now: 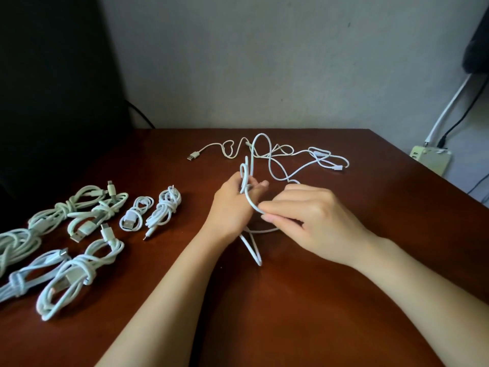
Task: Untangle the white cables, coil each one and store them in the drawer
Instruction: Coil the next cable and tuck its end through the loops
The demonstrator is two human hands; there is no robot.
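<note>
Above the middle of the brown table (291,300), my left hand (232,207) grips several loops of a white cable (250,200). My right hand (304,218) pinches the same cable just right of those loops. A folded part of it hangs below both hands and touches the table. The cable runs back into a loose tangle of white cables (285,157) lying further away; one USB plug (193,156) sticks out at the tangle's left. Several coiled and tied white cables (79,234) lie on the left part of the table. No drawer is in view.
A grey wall stands right behind the table's far edge. A dark object (53,75) fills the back left. At the right, beyond the table edge, a pale power strip (430,157) sits with white and black leads plugged in.
</note>
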